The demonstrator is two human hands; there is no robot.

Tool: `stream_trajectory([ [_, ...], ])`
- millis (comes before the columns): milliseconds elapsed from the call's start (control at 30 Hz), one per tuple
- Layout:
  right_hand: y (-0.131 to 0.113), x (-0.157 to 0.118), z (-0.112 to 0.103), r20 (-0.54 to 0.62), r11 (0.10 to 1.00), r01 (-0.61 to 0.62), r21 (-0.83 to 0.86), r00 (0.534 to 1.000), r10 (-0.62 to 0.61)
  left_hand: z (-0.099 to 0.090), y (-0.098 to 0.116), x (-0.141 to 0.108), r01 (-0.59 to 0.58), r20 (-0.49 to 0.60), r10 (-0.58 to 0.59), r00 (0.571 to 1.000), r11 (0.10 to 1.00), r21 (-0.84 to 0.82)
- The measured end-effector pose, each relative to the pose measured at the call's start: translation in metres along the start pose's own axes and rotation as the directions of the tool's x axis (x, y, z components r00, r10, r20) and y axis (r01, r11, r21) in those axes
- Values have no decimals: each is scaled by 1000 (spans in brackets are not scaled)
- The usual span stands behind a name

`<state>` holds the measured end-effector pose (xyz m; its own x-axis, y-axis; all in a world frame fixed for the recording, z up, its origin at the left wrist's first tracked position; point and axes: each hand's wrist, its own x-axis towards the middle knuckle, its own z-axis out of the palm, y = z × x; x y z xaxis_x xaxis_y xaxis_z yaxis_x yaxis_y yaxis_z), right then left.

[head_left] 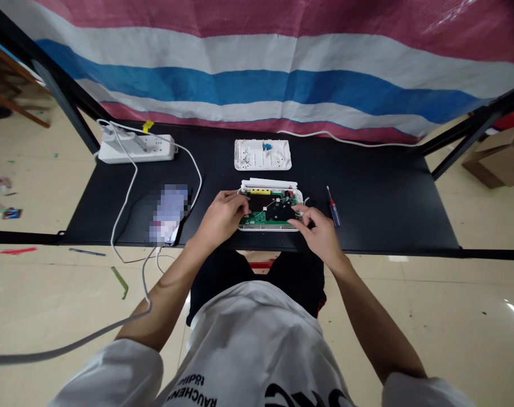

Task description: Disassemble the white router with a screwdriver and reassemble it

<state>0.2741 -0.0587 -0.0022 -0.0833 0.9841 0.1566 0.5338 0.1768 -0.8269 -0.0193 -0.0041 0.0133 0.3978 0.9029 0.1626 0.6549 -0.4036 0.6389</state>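
Observation:
An opened white router lies on the black table in front of me, with its green circuit board exposed. Yellow ports run along the far side, and a thin white wire crosses dark shielding. My left hand has its fingers curled and pinched at the board's left end. At the right end, the thumb and index finger of my right hand grip the board's edge near another white wire. The fingertips partly hide both ends. Behind the router rests its detached white cover, inner side up.
A screwdriver lies right of the router. On the left are a phone with a blurred screen and a white power strip with trailing cables. A striped sheet hangs behind the black table.

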Motion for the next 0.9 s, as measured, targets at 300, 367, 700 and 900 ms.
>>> stream_trajectory([
  [300,-4,3,2,1,994,34,-104,999,-34,10,-6,-3,-80,-18,82,996,992,95],
  [367,-2,4,1,-4,991,38,-132,999,-39,7,-3,-3,-76,3,76,997,992,96],
  [700,-11,42,-29,190,908,216,-360,969,-155,-21,-6,22,-59,162,31,986,983,175],
  [900,-3,72,-36,410,895,261,-360,907,-100,-28,-3,36,-84,285,18,959,972,221],
])
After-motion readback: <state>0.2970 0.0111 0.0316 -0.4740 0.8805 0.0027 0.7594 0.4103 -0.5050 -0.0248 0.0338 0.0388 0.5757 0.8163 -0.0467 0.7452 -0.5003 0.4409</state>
